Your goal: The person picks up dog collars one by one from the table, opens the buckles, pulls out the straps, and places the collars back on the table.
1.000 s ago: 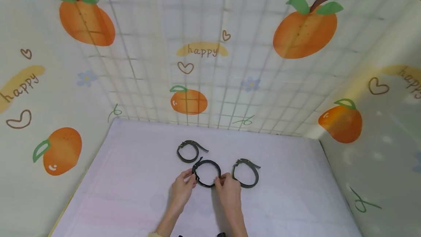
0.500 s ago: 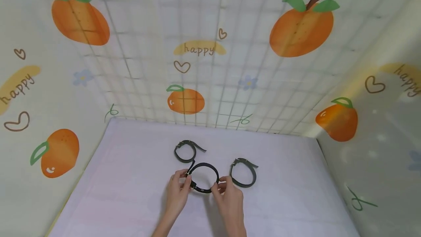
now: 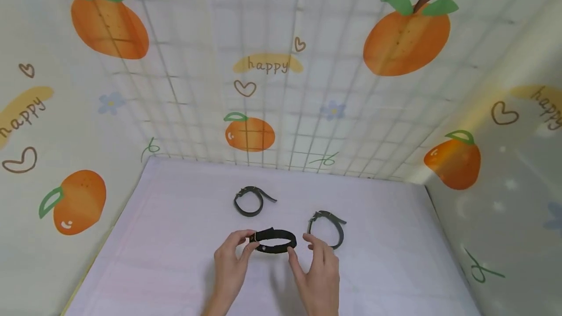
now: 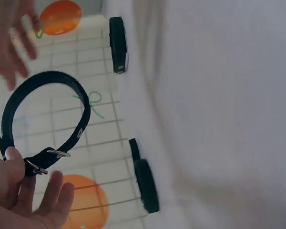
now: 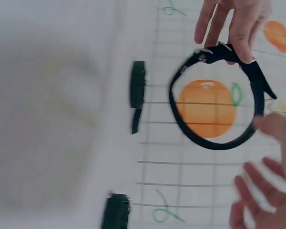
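Observation:
A black collar [image 3: 283, 234] with metal buckle fittings is held up above the table between my hands. At the buckle end my left hand [image 3: 229, 260] pinches it between thumb and fingers. The collar loop [image 4: 52, 77] shows round in the left wrist view, with the metal buckle [image 4: 58, 153] near my left thumb and its strap tail sticking out. My right hand [image 3: 321, 272] is at the opposite side, fingers spread and off the strap. In the right wrist view its thumb [image 5: 269, 125] overlaps the collar's edge.
Two more dark buckled collars lie looped on the white-covered table [image 3: 386, 257]: one at the back left [image 3: 248, 214], one to the right [image 3: 340, 233], partly behind my right hand. Printed fabric walls [image 3: 197, 126] with oranges enclose the table's back and sides.
The held collar has tipped from facing the head camera to nearly edge-on. My right hand has shifted right and loosened its fingers from the strap; my left still grips it.

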{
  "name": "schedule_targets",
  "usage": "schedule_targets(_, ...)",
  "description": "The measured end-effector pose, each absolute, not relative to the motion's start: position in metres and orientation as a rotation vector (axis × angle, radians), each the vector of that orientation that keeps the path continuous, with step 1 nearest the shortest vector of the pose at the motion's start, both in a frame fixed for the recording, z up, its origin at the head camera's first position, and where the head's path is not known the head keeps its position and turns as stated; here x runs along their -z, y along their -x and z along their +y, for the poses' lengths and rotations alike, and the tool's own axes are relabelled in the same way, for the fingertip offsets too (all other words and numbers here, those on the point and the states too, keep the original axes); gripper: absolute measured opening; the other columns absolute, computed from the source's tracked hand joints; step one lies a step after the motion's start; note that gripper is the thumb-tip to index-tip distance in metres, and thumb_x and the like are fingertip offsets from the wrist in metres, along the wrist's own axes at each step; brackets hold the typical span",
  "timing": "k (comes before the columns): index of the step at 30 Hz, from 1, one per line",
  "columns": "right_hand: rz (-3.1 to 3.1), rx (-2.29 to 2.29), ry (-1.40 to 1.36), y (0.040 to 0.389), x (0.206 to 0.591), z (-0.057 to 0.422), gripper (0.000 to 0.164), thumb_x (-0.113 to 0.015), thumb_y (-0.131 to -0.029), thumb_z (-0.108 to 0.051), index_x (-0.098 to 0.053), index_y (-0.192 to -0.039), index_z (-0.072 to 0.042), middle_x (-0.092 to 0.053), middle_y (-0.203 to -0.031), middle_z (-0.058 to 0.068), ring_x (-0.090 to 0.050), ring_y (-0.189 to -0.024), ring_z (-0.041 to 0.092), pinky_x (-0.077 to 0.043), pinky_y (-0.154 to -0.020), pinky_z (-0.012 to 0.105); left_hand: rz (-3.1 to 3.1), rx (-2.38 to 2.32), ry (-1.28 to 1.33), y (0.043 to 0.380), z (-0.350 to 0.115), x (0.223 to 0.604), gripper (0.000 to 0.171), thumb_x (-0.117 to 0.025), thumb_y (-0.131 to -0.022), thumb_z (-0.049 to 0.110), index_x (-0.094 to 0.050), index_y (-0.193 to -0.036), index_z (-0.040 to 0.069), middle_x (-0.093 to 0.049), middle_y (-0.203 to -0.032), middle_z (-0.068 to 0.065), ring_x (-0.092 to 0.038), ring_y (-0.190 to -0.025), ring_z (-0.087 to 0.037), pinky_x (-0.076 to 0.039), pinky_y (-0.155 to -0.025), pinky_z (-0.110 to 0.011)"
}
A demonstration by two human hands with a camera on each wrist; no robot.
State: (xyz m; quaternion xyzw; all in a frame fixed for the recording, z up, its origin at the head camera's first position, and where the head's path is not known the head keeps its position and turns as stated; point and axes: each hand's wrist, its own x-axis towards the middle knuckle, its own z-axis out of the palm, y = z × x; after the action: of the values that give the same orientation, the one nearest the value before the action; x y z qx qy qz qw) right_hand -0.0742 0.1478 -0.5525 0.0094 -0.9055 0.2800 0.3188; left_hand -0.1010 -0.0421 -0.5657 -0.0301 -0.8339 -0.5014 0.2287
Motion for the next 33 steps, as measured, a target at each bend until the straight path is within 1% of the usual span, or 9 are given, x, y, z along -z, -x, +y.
schedule_targets(2,-2.339,-0.725,-0.145,0.071,0.547,0.149,0.052,-0.088,-0.092,-0.039,-0.069,-0.132,-0.012,-0.071,-0.123,0.007,-0.067,-0.107,0.022,-0.053,-0.087,0.037,-2.299,1.276,0.225,0.096,-0.043,0.56,0.033,-0.089,-0.082,0.014,-0.076,-0.112,0.019,-0.079,-0.107,0.008,-0.077,-0.1,-0.012,-0.064,-0.089,-0.028)
schedule_targets(4,-2.333,-0.721,-0.271,0.068,0.542,0.148,0.051,-0.079,-0.099,-0.047,-0.068,-0.135,-0.013,-0.067,-0.128,0.007,-0.063,-0.113,0.023,-0.05,-0.092,0.035,-2.305,1.214,0.363,0.09,-0.044,0.555,0.034,-0.088,-0.083,0.013,-0.075,-0.114,0.02,-0.076,-0.109,0.009,-0.077,-0.101,-0.009,-0.063,-0.089,-0.023)
schedule_targets(8,-2.32,-0.714,-0.469,0.064,0.538,0.145,0.041,-0.063,-0.106,-0.051,-0.072,-0.13,-0.019,-0.069,-0.126,0.001,-0.062,-0.114,0.023,-0.041,-0.095,0.035,-2.312,1.18,0.57,0.079,-0.044,0.548,0.034,-0.085,-0.088,0.011,-0.074,-0.119,0.02,-0.072,-0.115,0.01,-0.074,-0.103,-0.006,-0.06,-0.089,-0.015)
schedule_targets(10,-2.311,-0.742,-0.521,0.063,0.538,0.144,0.034,-0.065,-0.105,-0.047,-0.074,-0.127,-0.022,-0.072,-0.12,-0.004,-0.064,-0.11,0.019,-0.037,-0.095,0.035,-2.303,1.158,0.629,0.075,-0.043,0.546,0.034,-0.085,-0.089,0.009,-0.074,-0.119,0.019,-0.071,-0.116,0.008,-0.074,-0.103,-0.007,-0.058,-0.088,-0.012)
schedule_targets(13,-2.323,-0.82,-0.551,0.061,0.539,0.145,0.029,-0.076,-0.1,-0.035,-0.073,-0.127,-0.024,-0.073,-0.113,-0.01,-0.067,-0.104,0.012,-0.038,-0.095,0.029,-2.287,1.147,0.687,0.072,-0.044,0.544,0.033,-0.084,-0.089,0.007,-0.075,-0.12,0.016,-0.072,-0.117,0.005,-0.074,-0.103,-0.01,-0.056,-0.089,-0.008)
schedule_targets(16,-2.352,-0.981,-0.577,0.058,0.539,0.145,0.039,-0.083,-0.094,-0.019,-0.071,-0.131,-0.022,-0.072,-0.113,-0.009,-0.07,-0.099,0.006,-0.048,-0.094,0.016,-2.241,1.153,0.757,0.072,-0.047,0.543,0.033,-0.082,-0.091,0.007,-0.074,-0.122,0.014,-0.074,-0.116,0.002,-0.076,-0.103,-0.012,-0.056,-0.091,-0.008)
schedule_targets(19,-2.375,-1.14,-0.596,0.056,0.536,0.145,0.044,-0.084,-0.091,-0.008,-0.069,-0.131,-0.019,-0.071,-0.113,-0.007,-0.072,-0.095,0.004,-0.058,-0.083,0.012,-2.193,1.181,0.821,0.073,-0.05,0.545,0.035,-0.08,-0.093,0.007,-0.071,-0.126,0.013,-0.074,-0.118,0.0,-0.076,-0.104,-0.013,-0.056,-0.093,-0.009)
schedule_targets(24,-2.386,-1.243,-0.576,0.053,0.534,0.144,0.037,-0.082,-0.094,-0.009,-0.071,-0.128,-0.02,-0.07,-0.109,-0.006,-0.073,-0.094,0.003,-0.06,-0.075,0.011,-2.173,1.249,0.837,0.07,-0.052,0.548,0.04,-0.08,-0.092,0.002,-0.069,-0.13,0.011,-0.074,-0.119,-0.002,-0.078,-0.101,-0.014,-0.057,-0.091,-0.009)
schedule_targets(33,-2.332,-1.322,-0.593,0.051,0.535,0.145,0.032,-0.083,-0.094,-0.007,-0.073,-0.121,-0.019,-0.07,-0.106,-0.004,-0.072,-0.088,0.001,-0.06,-0.072,0.012,-2.171,1.297,0.809,0.066,-0.05,0.548,0.031,-0.078,-0.094,0.003,-0.071,-0.122,0.012,-0.076,-0.112,-0.001,-0.079,-0.098,-0.013,-0.059,-0.087,-0.011)
